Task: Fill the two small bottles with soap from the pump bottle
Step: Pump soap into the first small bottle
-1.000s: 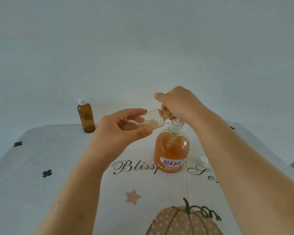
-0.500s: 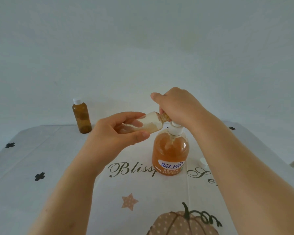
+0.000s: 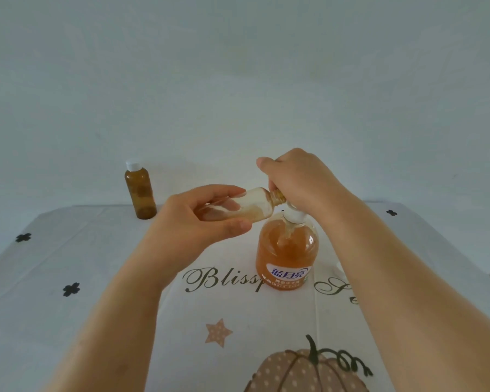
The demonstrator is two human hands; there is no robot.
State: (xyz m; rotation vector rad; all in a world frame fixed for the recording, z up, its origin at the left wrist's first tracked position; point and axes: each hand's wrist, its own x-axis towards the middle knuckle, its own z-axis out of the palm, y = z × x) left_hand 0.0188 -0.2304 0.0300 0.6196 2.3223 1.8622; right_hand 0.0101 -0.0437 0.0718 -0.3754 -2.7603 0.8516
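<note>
Filling of the second small bottle looks to be the step in hand. Far left on the table [image 3: 68,321], a capped brown bottle [image 3: 140,193] stands upright near the back edge, dark through its whole height, so I judge it done. Next, the left hand [image 3: 187,224] holds the open bottle [image 3: 252,205] tipped almost on its side, fingers [image 3: 218,190] curled over it and thumb under, its neck pushed up to the pump's spout. Only a thin smear of soap shows inside. The pump bottle [image 3: 287,256] stands on the table just below, nearly full. The right hand [image 3: 300,179] sits on the pump head with its fingers curled down over it, hiding the head. A white cap [image 3: 337,266] peeps out beside the right forearm. The next move calls for repeated presses with the neck snug under the spout so nothing drips, then capping.
</note>
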